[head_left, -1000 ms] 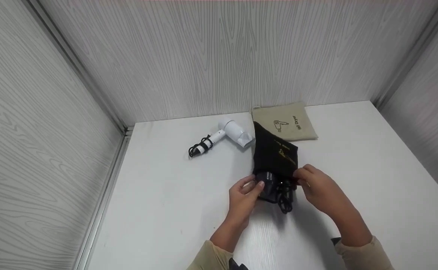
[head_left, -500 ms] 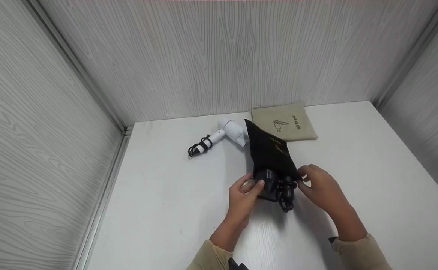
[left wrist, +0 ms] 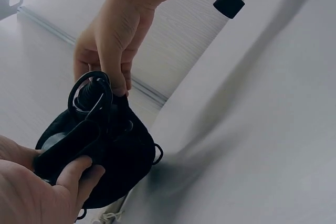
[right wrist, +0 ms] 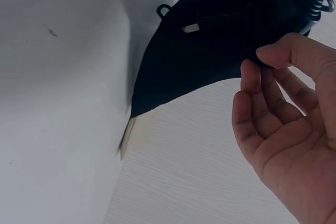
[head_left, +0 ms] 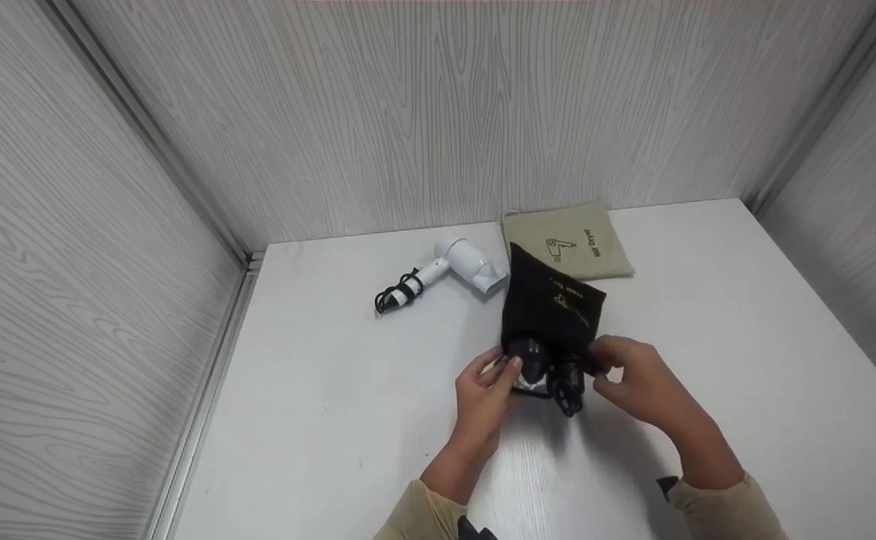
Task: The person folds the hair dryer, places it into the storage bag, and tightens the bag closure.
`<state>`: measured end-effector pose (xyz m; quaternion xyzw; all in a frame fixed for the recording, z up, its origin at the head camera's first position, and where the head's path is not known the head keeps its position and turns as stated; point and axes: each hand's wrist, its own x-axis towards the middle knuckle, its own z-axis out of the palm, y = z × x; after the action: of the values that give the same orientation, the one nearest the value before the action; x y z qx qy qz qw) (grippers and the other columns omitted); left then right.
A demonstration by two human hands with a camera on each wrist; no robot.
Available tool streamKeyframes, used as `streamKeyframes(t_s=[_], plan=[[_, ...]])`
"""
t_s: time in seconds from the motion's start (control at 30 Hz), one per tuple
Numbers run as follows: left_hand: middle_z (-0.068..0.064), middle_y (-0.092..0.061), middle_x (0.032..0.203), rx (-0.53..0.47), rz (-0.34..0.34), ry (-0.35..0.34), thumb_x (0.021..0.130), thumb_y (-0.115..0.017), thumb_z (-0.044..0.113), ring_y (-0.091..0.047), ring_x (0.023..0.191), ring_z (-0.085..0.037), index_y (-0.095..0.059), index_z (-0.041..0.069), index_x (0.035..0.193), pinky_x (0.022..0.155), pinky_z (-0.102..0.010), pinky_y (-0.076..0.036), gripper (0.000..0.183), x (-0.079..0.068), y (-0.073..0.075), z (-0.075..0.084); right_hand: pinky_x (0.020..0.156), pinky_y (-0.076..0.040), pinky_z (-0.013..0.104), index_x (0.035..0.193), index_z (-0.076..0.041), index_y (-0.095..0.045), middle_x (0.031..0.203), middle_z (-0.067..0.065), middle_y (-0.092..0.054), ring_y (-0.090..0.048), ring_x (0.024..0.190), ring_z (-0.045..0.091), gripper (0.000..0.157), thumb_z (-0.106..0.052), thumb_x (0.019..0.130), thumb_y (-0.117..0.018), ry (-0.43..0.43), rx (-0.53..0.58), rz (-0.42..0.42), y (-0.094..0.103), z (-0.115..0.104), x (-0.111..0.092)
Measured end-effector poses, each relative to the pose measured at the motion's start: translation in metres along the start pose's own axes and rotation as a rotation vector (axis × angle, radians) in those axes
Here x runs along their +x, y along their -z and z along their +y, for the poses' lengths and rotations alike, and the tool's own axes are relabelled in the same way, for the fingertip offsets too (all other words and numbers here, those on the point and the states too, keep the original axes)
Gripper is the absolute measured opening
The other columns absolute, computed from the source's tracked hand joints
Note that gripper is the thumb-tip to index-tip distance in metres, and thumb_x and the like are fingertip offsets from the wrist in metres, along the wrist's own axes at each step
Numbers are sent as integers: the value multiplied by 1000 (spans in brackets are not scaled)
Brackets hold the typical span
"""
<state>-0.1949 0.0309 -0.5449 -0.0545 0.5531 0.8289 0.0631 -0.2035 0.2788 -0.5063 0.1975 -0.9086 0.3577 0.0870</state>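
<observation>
A black drawstring pouch (head_left: 547, 311) with gold print lies tilted over the front middle of the table, its mouth toward me. Out of that mouth sticks a folded black hair dryer (head_left: 532, 358), its coiled cord (head_left: 568, 397) hanging at the right. My left hand (head_left: 481, 401) holds the dryer's rounded end at the pouch's left edge, thumb on top. At the right edge of the mouth, my right hand (head_left: 637, 379) pinches the pouch fabric between thumb and fingertips, as the right wrist view also shows. The dryer's inner part is hidden in the pouch.
Behind the pouch, a beige cloth bag (head_left: 595, 240) printed with a hair dryer lies flat near the back wall. A white hair dryer (head_left: 468, 262), its cord wrapped round the handle, lies left of it. Grey wood-grain walls (head_left: 438, 112) enclose the white table (head_left: 318, 375).
The right hand tugged the pouch's right edge outward and then came back slightly, the pouch twisting and flattening again. The left hand has stayed nearly in place on the dryer.
</observation>
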Motion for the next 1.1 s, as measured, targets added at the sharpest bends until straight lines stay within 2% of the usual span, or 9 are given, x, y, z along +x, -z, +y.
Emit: streamKeyframes(t_s=[0.13,0.3,0.43,0.53,0.77,0.87,1.0,1.1], plan=[[-22,-72,134,-28,10,-3,101,-75,17,-77,109,-23,-56,-2,147,84,-35,-64,53,0,-1,3,74,-54,25,100,-13,-75,92,-6,-74,-68,83,18,32,11,79,-72,43,45,58,2,-9,-2],[-20,-73,132,-16,29,-4,101,-74,21,-76,100,-17,-50,2,153,78,-34,-62,60,-1,-1,5,75,-53,21,101,-14,-76,92,-9,-72,-66,84,14,35,13,78,-73,94,57,66,2,-18,-3],[-16,-75,126,-25,36,-1,101,-75,20,-64,76,-7,-41,4,159,65,-24,-53,69,0,-1,5,79,-56,23,103,-13,-76,97,-9,-74,-66,88,10,37,15,80,-73,112,63,26,0,-20,-4],[-14,-77,121,-36,43,-1,101,-74,18,-57,68,-5,-41,4,159,57,-19,-44,68,0,0,4,83,-57,25,106,-13,-76,101,-7,-75,-67,92,9,38,16,81,-73,122,79,-19,-1,-20,-4],[-17,-77,122,-33,62,5,102,-72,15,-67,78,-8,-43,0,157,57,-19,-45,64,2,0,4,87,-55,21,110,-16,-75,103,-4,-74,-68,93,14,42,18,84,-69,182,211,-100,1,-19,-5],[-17,-77,122,-39,56,-2,103,-72,14,-67,79,-9,-46,-1,155,57,-19,-46,60,2,0,6,87,-55,20,110,-15,-73,104,-5,-73,-68,94,13,43,18,84,-70,175,227,-47,-2,-17,-5],[-16,-78,120,-42,55,-5,103,-71,15,-69,80,-10,-52,0,150,59,-20,-49,53,2,1,11,86,-55,18,106,-13,-71,104,-6,-71,-67,95,10,38,17,82,-73,135,168,112,-9,-13,-4],[-14,-78,120,-56,50,-7,102,-72,15,-72,84,-11,-53,1,149,60,-20,-51,52,2,0,13,83,-57,22,102,-11,-69,101,-5,-70,-66,96,10,35,15,80,-76,89,117,197,-13,-8,-3]])
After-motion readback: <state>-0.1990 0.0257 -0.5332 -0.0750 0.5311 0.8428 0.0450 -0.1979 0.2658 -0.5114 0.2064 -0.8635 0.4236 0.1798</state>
